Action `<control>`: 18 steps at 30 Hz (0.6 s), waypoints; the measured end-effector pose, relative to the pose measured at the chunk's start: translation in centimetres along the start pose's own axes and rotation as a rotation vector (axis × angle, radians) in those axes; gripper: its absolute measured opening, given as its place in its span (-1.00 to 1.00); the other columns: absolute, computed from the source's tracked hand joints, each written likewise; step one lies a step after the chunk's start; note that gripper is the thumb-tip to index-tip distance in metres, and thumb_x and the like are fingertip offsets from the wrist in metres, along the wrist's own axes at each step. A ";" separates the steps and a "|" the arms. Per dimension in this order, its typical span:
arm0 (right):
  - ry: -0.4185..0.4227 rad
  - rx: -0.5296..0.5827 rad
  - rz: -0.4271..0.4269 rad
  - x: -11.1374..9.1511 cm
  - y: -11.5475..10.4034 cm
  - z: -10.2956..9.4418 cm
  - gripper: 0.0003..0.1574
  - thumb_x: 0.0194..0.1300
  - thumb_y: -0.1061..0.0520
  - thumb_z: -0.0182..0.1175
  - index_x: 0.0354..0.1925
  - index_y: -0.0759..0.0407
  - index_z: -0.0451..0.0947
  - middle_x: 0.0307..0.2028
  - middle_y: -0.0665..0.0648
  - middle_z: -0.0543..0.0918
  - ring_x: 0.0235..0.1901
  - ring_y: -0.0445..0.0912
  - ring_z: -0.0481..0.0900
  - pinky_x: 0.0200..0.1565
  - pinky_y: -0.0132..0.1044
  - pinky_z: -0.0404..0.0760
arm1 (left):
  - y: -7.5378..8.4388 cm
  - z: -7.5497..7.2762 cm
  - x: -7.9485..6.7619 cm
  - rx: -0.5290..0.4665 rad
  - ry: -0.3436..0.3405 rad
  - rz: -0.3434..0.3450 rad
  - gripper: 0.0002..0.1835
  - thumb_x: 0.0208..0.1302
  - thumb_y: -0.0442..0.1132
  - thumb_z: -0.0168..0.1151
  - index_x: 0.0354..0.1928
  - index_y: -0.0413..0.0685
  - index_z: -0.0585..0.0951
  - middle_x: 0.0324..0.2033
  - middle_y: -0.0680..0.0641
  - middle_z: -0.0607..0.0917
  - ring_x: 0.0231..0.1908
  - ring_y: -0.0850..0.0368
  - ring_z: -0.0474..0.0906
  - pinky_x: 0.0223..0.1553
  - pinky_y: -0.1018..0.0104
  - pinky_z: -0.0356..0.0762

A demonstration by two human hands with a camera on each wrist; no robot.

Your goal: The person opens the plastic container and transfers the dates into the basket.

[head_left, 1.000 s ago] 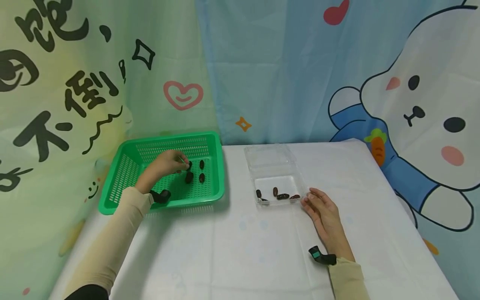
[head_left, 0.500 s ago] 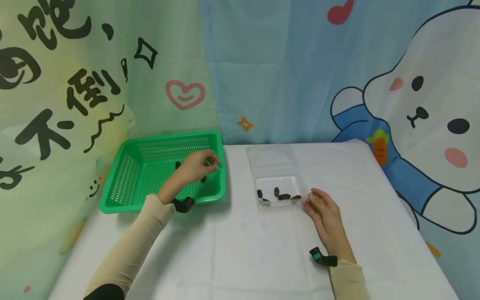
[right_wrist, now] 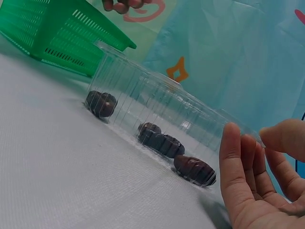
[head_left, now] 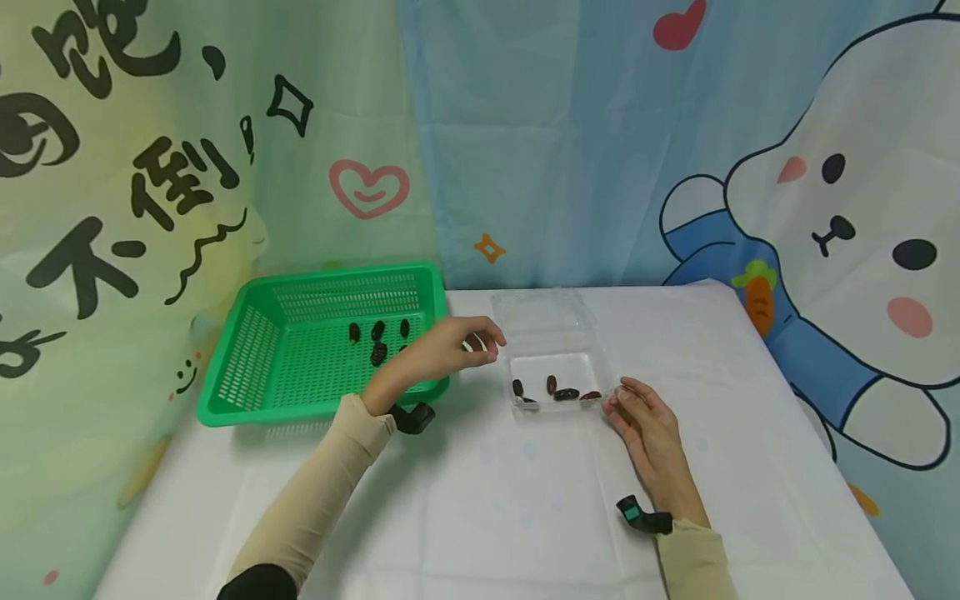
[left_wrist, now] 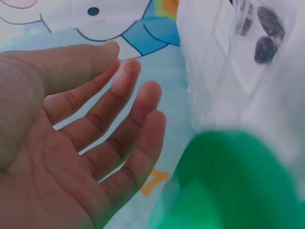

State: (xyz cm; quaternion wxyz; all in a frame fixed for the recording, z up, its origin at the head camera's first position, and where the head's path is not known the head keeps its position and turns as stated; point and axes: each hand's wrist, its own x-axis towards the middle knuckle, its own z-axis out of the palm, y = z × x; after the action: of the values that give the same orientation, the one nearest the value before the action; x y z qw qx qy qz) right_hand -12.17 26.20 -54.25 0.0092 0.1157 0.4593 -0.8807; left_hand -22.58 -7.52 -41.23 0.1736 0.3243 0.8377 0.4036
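My left hand (head_left: 452, 346) hovers between the green basket (head_left: 438, 287) and the clear plastic box (head_left: 600, 358). Its fingers are relaxed and loosely bent in the left wrist view, thumb near the index finger, with nothing visible between them. With thumb and fingers, my right hand (head_left: 651, 433) pinches the rim at the box's near right corner. The box stands with its lid (head_left: 536, 315) folded back and several dark brown, wrinkled dates (right_wrist: 194, 170) along its near side. More dates (head_left: 378, 354) lie in the basket's right half, one partly hidden by my left hand.
A white cloth (head_left: 487, 517) covers the table. Behind it hangs a printed curtain (head_left: 525, 167) with a cartoon bear, hearts and lettering. The basket stands at the back left, a short gap from the box.
My left hand has moved right, out of the basket and over its right rim toward the box. The right hand and the box have stayed in place.
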 end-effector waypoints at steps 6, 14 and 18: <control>0.004 -0.001 0.004 0.1 0.0 0.1 -0.55 0.54 0.29 0.16 0.31 0.29 0.37 -0.12 0.02 0.64 -0.09 -0.19 0.67 0.10 -0.36 0.72 | -0.1 2.2 1.6 -0.011 -0.043 0.043 -0.79 0.46 -0.29 0.31 0.08 0.01 0.65 -0.16 0.01 0.72 -0.13 0.11 0.68 -0.10 0.38 0.66; 0.006 0.006 0.012 0.1 0.0 0.0 -0.57 0.55 0.30 0.15 0.31 0.28 0.37 -0.12 0.02 0.64 -0.08 -0.19 0.66 0.10 -0.37 0.72 | -0.9 4.9 4.3 -0.018 -0.097 0.084 -0.78 0.45 -0.32 0.32 0.08 -0.05 0.66 -0.11 -0.06 0.74 -0.09 0.14 0.69 -0.02 0.43 0.65; 0.001 -0.006 0.013 -0.1 0.0 0.0 -0.58 0.55 0.28 0.15 0.29 0.25 0.39 -0.11 0.01 0.64 -0.07 -0.19 0.66 0.12 -0.37 0.71 | -1.2 6.1 5.4 0.005 -0.123 0.083 -0.76 0.45 -0.35 0.30 0.10 -0.15 0.66 -0.04 -0.13 0.75 -0.02 0.07 0.69 0.03 0.39 0.64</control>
State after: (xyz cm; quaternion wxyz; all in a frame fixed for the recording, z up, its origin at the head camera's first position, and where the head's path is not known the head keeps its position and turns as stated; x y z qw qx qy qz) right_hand -12.12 26.17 -54.26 0.0149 0.1191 0.4612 -0.8791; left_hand -23.62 -1.01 -46.08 0.2069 0.3831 0.8125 0.3876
